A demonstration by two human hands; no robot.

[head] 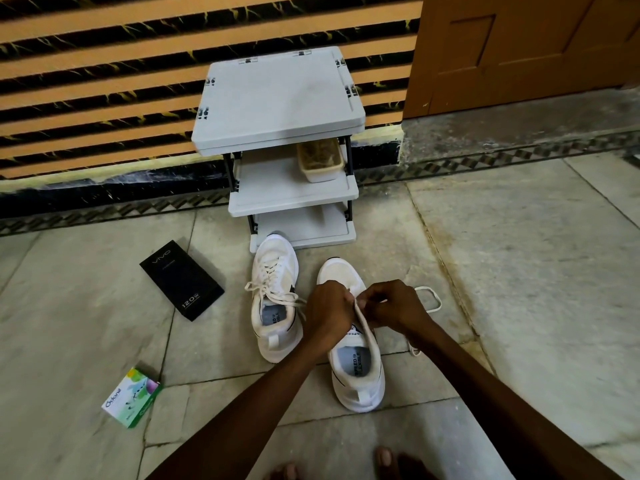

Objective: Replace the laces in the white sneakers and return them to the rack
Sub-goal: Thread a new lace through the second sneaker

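A pale stone floor (519, 271) fills the lower two thirds of the frame, and an orange-and-black striped wall (104, 81) runs across the top, with a brown wooden door (519, 46) at the upper right. A grey three-shelf rack (277, 98) stands against the wall at upper centre; its middle shelf carries a small beige container (320, 168) at its right end. Both white sneakers are on the floor just in front of the rack, toes pointing toward it. The laced sneaker (273, 254) sits at centre, its toe touching the rack's bottom shelf and its lace ends trailing loose to either side. The second sneaker (360, 386) lies just to the right of it and lower in the frame. A black phone box (181, 280) lies flat at centre left, and a small green-and-white carton (133, 398) lies at lower left. Two bare forearms reach up from the bottom edge to the second sneaker. The left hand (327, 311) and right hand (394, 308) meet over it, each grip pinched together on the top edge of its raised tongue (363, 323). A white lace (429, 299) loops out from behind the right hand onto the floor; whether that hand also holds it cannot be told.
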